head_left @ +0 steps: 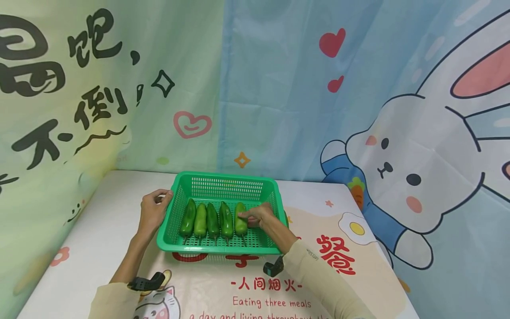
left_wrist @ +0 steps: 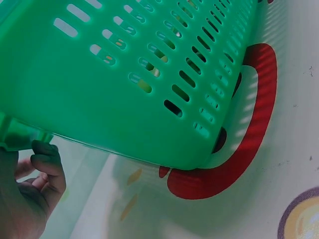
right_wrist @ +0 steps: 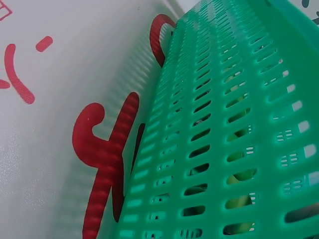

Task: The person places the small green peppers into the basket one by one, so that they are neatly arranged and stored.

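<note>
A green plastic basket point(head_left: 219, 249) with slotted walls holds several green peppers point(head_left: 213, 220), lying side by side with their stems toward the front. At the basket's left end, my left hand point(head_left: 153, 210) grips the rim; the left wrist view shows its curled fingers point(left_wrist: 49, 167) at the handle. My right hand point(head_left: 259, 215) reaches inside over the right wall and pinches the rightmost pepper point(head_left: 241, 227), thumb on top. The front wall point(right_wrist: 199, 134) fills much of the right wrist view and hides that hand, with bits of green pepper showing through the slots.
Under the basket lies a white and beige tablecloth point(head_left: 255, 274) printed with red characters and cartoon figures. Behind it hangs a printed curtain point(head_left: 271, 110) with a large rabbit at the right. Dark wrist cameras point(head_left: 147, 282) are strapped to both wrists.
</note>
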Demonstrator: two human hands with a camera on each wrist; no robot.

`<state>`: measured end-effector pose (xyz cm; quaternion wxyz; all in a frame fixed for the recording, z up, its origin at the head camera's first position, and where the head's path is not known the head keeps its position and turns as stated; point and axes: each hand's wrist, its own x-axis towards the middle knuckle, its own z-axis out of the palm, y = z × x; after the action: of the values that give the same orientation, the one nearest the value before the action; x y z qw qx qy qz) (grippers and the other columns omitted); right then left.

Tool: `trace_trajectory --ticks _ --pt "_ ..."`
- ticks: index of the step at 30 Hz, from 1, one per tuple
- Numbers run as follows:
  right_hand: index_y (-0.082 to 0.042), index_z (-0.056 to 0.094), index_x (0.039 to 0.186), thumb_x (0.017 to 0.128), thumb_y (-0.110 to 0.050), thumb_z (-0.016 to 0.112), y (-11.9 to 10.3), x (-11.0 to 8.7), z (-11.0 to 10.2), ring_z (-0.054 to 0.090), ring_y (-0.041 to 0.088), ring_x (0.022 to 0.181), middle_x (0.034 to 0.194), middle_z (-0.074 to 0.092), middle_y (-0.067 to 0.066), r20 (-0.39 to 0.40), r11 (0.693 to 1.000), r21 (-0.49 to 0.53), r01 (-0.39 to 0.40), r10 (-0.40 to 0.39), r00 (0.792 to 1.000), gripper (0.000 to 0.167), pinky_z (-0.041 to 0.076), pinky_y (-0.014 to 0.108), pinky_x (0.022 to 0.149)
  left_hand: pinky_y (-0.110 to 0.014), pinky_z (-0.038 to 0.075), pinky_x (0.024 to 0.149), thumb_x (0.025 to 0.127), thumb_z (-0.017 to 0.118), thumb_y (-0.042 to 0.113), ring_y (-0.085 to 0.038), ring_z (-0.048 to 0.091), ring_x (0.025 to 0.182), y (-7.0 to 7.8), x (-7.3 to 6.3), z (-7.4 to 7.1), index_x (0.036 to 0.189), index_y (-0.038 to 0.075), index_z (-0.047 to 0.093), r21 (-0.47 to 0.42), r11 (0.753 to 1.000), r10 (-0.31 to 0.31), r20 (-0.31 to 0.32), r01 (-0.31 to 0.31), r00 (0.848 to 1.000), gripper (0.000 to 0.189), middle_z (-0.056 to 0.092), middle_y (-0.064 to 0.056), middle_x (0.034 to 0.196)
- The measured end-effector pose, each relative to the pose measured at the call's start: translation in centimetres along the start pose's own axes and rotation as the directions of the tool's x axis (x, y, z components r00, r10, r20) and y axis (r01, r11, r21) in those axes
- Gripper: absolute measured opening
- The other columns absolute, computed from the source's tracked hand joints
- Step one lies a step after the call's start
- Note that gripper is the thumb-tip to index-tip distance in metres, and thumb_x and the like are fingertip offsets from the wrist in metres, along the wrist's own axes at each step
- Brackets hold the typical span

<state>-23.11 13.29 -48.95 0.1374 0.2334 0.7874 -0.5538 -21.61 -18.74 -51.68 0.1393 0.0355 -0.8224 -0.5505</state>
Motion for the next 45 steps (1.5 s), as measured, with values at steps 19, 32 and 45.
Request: trace_trajectory --ticks 19,32,45 --pt "0.016 0.055 0.145 0.085 -0.014 0.096 -0.1 -0.7 0.1 0.083 0.036 0.099 0.115 0.078 0.029 0.008 0.994 -0.096 0.045 -0.045 0.999 0.079 0.064 0.048 0.099 -0.020 0.054 0.057 0.113 0.061 0.024 0.001 0.063 0.061 0.0 0.0 0.3 0.124 -0.008 0.075 -0.017 1.000 0.008 0.003 -0.008 1.000 0.036 0.075 -0.031 0.095" --pt "0.013 0.064 0.131 0.085 -0.021 0.098 -0.3 -0.9 -0.7 0.083 0.033 0.096 0.107 0.080 0.024 -0.018 0.959 -0.262 0.107 -0.115 0.993 0.067 0.063 0.052 0.101 -0.021 0.054 0.058 0.114 0.061 0.025 0.000 0.063 0.061 0.2 0.0 0.1 0.125 -0.008 0.074 -0.015 1.000 0.001 0.010 -0.001 1.000 0.037 0.075 -0.031 0.096" --pt "0.011 0.069 0.121 0.087 -0.029 0.096 -1.2 -1.7 -2.1 0.081 0.036 0.101 0.113 0.077 0.023 0.006 0.920 -0.354 0.167 -0.176 0.984 0.059 0.063 0.054 0.101 -0.021 0.053 0.058 0.113 0.061 0.025 0.000 0.062 0.062 0.0 -0.1 0.0 0.125 -0.007 0.075 0.002 1.000 0.004 0.001 -0.004 1.000 0.037 0.076 -0.030 0.097"
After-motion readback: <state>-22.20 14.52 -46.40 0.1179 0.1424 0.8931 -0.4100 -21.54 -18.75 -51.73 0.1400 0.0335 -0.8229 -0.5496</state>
